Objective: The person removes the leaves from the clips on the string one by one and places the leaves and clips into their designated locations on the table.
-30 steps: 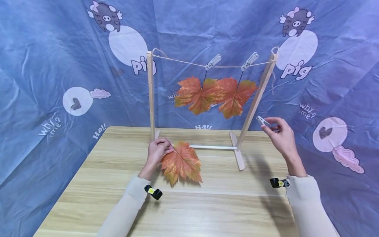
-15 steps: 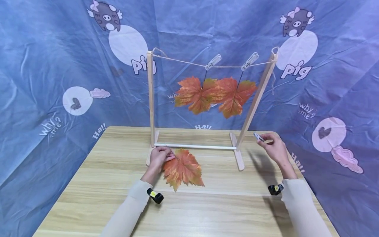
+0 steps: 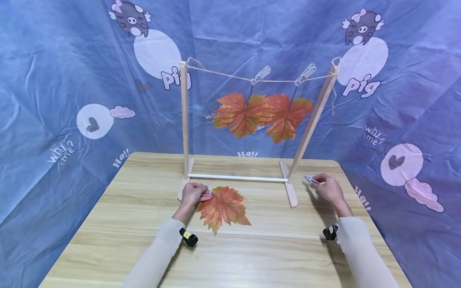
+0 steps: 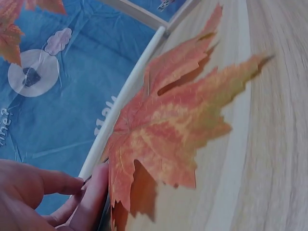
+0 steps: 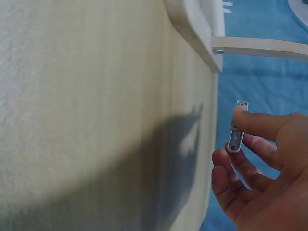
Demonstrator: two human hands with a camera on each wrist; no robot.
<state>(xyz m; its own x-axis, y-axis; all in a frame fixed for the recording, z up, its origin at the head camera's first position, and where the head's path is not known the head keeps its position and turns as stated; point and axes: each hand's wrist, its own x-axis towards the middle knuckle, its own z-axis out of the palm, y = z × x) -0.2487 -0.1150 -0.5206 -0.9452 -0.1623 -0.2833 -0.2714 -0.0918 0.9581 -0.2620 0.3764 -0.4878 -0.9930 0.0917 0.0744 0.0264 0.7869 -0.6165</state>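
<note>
My left hand point(image 3: 194, 195) pinches the stem of an orange-red maple leaf point(image 3: 226, 208) low over the table, in front of the stand's white bar. In the left wrist view the leaf point(image 4: 163, 120) spreads out past the thumb and fingers. To the right of the stand, my right hand point(image 3: 328, 189) holds a small grey-white clothespin point(image 3: 310, 179) between thumb and fingers; the right wrist view shows this clothespin point(image 5: 236, 132) close up. Two more maple leaves, a left one point(image 3: 239, 115) and a right one point(image 3: 287, 117), hang by their stems from clothespins on the twine point(image 3: 223, 75).
The wooden stand has a left post point(image 3: 185, 120), a right post point(image 3: 311, 124) and a white crossbar point(image 3: 237, 177) between its feet. Beneath it lies a wood-grain table point(image 3: 230, 256). A blue printed cloth point(image 3: 83, 60) hangs behind and on both sides.
My right hand has come down and slightly left with the clothespin, nearer the table. My left hand has lowered a little towards me, bringing the leaf along. The hanging leaves stay put.
</note>
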